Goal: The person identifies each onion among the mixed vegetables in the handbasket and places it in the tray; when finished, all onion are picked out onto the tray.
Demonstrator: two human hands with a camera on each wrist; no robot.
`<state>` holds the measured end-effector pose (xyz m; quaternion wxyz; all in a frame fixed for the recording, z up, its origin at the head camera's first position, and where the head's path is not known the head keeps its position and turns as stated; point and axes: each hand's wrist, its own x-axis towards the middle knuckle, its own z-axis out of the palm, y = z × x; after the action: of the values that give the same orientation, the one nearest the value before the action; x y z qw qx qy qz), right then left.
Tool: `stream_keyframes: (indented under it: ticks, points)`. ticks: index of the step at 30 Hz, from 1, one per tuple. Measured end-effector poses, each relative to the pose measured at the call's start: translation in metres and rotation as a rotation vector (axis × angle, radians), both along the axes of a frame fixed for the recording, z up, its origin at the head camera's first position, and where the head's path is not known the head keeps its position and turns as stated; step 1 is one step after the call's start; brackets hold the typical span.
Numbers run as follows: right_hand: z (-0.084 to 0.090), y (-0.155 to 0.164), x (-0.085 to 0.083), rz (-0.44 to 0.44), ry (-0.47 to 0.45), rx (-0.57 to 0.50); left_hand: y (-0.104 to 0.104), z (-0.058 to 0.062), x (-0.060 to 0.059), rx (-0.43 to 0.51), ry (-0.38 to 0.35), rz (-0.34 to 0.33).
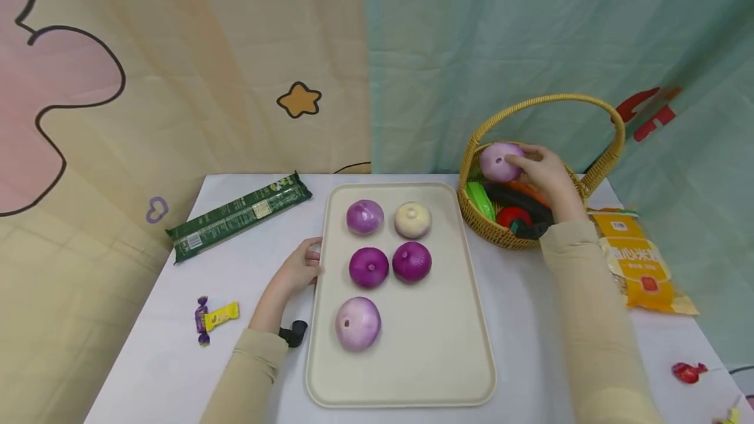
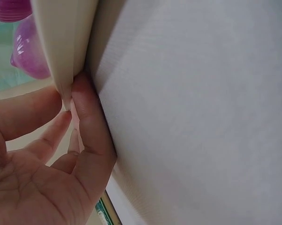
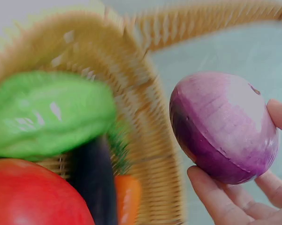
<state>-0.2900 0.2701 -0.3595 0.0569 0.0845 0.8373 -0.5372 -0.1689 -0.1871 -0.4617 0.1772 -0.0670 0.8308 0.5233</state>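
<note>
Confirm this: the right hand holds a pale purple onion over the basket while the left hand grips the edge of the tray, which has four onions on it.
Not quite. The head view shows five onions on the tray, not four. The rest stands: the right hand holds the pale purple onion over the basket, and the left hand grips the tray's edge.

Basket handle (image 1: 548, 101) arches overhead; 5 onions (image 1: 368, 267) crowd tray's far half.

We can't make out the print on the green packet (image 1: 238, 216) at 9 o'clock of the tray (image 1: 465, 319), it's too small. The right wrist view blurs the basket (image 3: 131, 89) and green vegetable (image 3: 47, 112) badly. The left wrist view cuts off two purple onions (image 2: 30, 54) at 11 o'clock. Orange bag (image 1: 642, 264) text is unreadable too.
</note>
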Motion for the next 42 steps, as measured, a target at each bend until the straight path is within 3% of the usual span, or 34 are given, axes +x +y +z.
stream_keyframes:
  ticks: [3,7,13,17,22,26,42]
  points:
    - [0.006,-0.005,0.026,0.02,0.019,-0.016,0.0,0.001,-0.002,0.001,0.004,-0.009]
    - [0.002,-0.02,0.067,0.126,0.004,-0.059,-0.003,0.0,-0.004,-0.004,0.009,-0.012]
    - [-0.028,-0.044,0.125,0.312,-0.035,-0.092,-0.003,-0.001,-0.006,0.0,0.006,-0.016]
    - [-0.052,-0.062,0.151,0.38,-0.079,-0.118,-0.002,-0.001,-0.008,0.001,0.004,-0.022]
    - [-0.077,-0.089,0.165,0.449,-0.144,-0.161,-0.003,0.002,-0.009,-0.028,0.005,-0.023]
    - [-0.088,-0.102,0.169,0.484,-0.14,-0.106,-0.003,0.004,-0.009,-0.015,0.0,-0.027]
    - [-0.092,-0.121,0.174,0.523,-0.07,0.019,-0.011,0.005,-0.011,-0.034,0.012,-0.049]
